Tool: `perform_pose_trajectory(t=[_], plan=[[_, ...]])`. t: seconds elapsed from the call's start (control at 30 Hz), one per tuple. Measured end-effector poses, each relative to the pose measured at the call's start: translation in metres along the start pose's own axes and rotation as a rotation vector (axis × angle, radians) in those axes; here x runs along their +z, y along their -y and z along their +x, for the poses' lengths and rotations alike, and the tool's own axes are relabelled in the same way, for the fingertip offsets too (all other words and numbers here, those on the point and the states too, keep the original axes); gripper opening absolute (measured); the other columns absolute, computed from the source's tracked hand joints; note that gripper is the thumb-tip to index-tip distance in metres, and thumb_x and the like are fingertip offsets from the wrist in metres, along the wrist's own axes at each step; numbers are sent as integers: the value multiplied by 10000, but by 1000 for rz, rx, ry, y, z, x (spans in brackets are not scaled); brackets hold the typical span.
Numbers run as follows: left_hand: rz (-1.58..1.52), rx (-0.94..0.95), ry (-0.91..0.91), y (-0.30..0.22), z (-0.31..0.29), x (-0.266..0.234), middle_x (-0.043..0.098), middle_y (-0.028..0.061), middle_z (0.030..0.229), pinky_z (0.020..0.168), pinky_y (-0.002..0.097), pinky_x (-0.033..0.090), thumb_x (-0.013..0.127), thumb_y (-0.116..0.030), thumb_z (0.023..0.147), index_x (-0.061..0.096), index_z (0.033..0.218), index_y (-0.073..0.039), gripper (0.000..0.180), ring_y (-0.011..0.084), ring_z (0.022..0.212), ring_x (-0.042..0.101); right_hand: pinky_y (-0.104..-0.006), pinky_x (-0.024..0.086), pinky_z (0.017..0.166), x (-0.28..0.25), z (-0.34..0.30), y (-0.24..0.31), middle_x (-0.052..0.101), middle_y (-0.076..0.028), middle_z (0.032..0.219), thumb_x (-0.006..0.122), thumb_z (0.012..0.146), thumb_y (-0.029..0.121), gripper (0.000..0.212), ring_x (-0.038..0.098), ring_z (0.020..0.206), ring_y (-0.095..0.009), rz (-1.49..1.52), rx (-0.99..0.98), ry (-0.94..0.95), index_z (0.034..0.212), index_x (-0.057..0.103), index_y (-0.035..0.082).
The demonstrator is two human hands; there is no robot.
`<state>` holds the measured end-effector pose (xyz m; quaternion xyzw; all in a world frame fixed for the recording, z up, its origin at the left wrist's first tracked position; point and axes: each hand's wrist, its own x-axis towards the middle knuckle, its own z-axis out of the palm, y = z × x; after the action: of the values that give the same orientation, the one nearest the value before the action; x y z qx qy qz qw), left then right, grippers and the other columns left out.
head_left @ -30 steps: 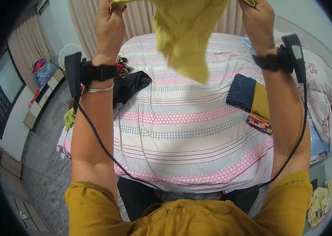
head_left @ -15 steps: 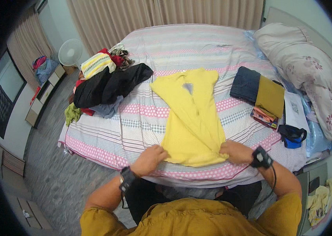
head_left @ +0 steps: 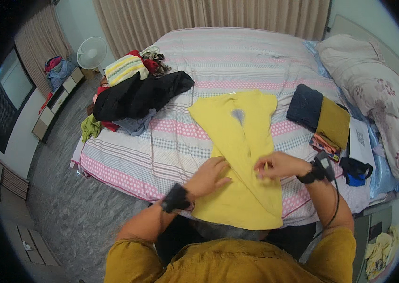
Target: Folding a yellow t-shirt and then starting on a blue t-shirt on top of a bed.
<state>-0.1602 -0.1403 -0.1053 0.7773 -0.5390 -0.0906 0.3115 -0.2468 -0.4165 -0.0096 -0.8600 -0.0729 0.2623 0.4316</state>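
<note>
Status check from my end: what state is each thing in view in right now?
Yellow shirt: spread out, lightly creased
Left hand: on the shirt, fingers spread
Right hand: at the shirt, fingers bent, blurred
Jeans: folded
Mustard garment: folded
Black garment: crumpled
Lime-green cloth: crumpled
Floral bedding: bunched up
Fan: upright; running or not, unclear

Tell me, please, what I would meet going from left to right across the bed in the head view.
Green cloth → yellow-and-white striped cloth → yellow shirt → folded dark-blue garment → black-and-blue item.
</note>
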Motion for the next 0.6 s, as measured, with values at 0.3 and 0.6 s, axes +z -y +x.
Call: perform_pose_trajectory(t=[0.3,0.6], plan=[[250,-31,-167,-5,14,37,305,291,1454,1124,522,219,580,-390,895,322,1405,45,719,432,1357,292,-415,488,837,13,222,-4,615,-171,1041,698,779,275,412,600,991,-332,-540,-427,-772,1080,620,4],[250,-23,-147,2,14,39,277,325,1454,1109,522,238,584,-403,886,362,1403,5,695,458,1350,287,-462,520,775,-39,290,-7,674,-228,958,602,784,249,327,650,933,-388,-364,-160,-811,1012,646,19]])
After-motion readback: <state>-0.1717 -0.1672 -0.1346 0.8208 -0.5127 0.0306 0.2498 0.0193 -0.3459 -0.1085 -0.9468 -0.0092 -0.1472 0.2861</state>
